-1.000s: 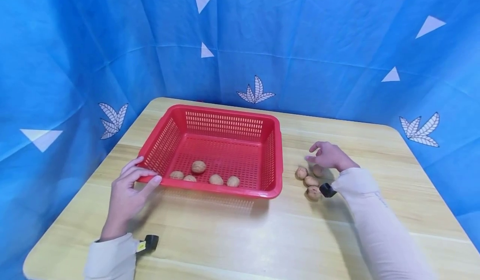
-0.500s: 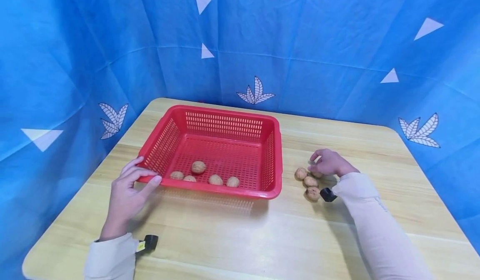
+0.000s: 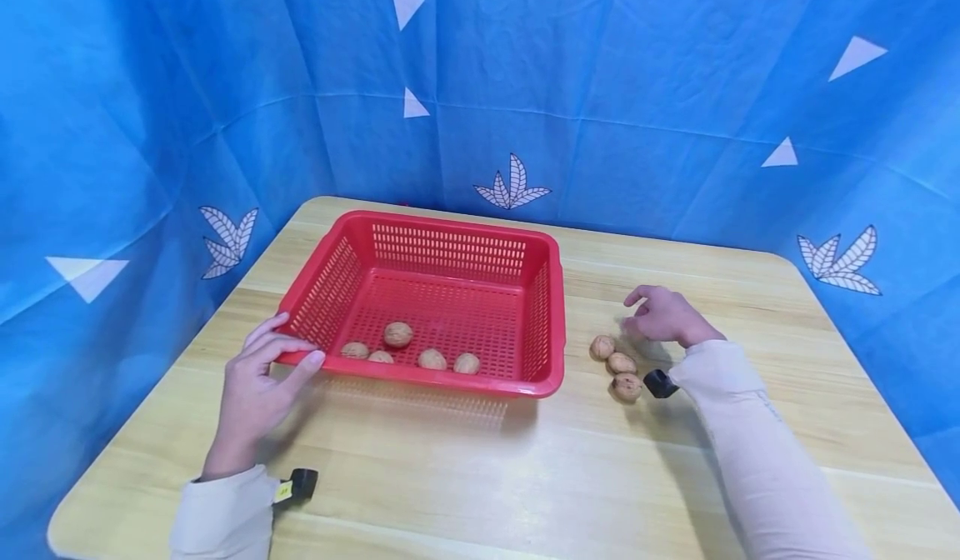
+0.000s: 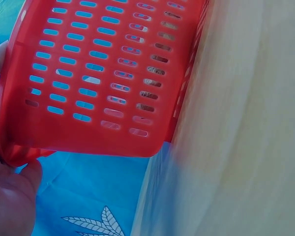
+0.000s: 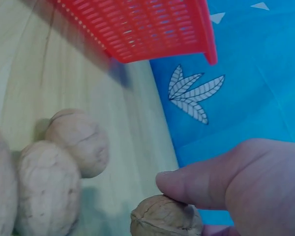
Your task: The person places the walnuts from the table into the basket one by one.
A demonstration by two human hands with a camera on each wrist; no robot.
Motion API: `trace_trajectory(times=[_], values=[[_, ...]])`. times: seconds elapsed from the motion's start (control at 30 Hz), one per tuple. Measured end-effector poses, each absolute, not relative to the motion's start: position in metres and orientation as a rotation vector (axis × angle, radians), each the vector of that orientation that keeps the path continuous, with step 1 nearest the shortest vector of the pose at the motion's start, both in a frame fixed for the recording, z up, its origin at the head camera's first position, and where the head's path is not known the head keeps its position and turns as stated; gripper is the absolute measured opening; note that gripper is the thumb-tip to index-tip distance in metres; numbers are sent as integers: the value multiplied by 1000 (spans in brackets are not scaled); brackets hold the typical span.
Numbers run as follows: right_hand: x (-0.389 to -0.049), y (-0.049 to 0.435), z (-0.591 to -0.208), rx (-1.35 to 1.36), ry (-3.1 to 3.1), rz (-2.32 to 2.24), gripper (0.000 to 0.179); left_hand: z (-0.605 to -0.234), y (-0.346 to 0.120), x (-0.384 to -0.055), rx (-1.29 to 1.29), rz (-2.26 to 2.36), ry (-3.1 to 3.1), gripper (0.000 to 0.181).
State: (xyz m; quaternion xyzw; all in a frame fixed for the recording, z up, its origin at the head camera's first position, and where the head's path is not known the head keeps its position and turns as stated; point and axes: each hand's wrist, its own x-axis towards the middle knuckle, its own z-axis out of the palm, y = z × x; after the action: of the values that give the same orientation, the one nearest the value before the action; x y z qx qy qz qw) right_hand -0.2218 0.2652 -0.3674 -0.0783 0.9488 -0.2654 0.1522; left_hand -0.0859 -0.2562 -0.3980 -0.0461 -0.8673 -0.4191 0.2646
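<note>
Red basket [image 3: 442,302], long axis sideways (mouth up); left hand [image 3: 253,381] grips rim [image 3: 420,376], right hand [image 3: 665,316] pinches walnut [image 5: 164,216].

basket [image 3: 450,382]: smooth, glossy plastic | walnuts [image 5: 48,189]: rough, matt shells | table [image 3: 450,477]: smooth wood-grain, slight sheen | backdrop [image 3: 637,68]: creased cloth

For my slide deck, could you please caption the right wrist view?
Right hand pinches a walnut near three others on the table, a red basket beyond.

The basket [image 3: 442,297] stood on the surface [image 3: 450,477], five walnuts [image 3: 398,334] inside toward its near side, the curtain [image 3: 510,60] behind it. Right of the basket were three loose walnuts [image 3: 622,363], a held walnut [image 5: 164,219] and the right hand [image 3: 663,317]; at its near-left corner, the left hand [image 3: 258,385].
</note>
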Motion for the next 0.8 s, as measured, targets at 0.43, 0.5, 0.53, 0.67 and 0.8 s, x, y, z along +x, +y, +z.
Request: trace_trajectory(times=[0.43, 0.5, 0.53, 0.67, 0.8], values=[[-224, 254, -344, -273, 2759, -834, 30, -397, -257, -86, -129, -1130, -2333, 13], [-225, 251, -340, -288, 2778, -833, 25, -397, -257, -86, -129, -1129, -2331, 13], [-225, 250, -338, -291, 2789, -829, 23, -397, -257, -87, -132, -1130, -2329, 13], [-226, 244, -330, -296, 2824, -829, 19, -397, -255, -88, -142, -1135, -2322, 13], [-228, 238, -325, -293, 2861, -849, 16, -397, -255, -88, -137, -1138, -2330, 13]])
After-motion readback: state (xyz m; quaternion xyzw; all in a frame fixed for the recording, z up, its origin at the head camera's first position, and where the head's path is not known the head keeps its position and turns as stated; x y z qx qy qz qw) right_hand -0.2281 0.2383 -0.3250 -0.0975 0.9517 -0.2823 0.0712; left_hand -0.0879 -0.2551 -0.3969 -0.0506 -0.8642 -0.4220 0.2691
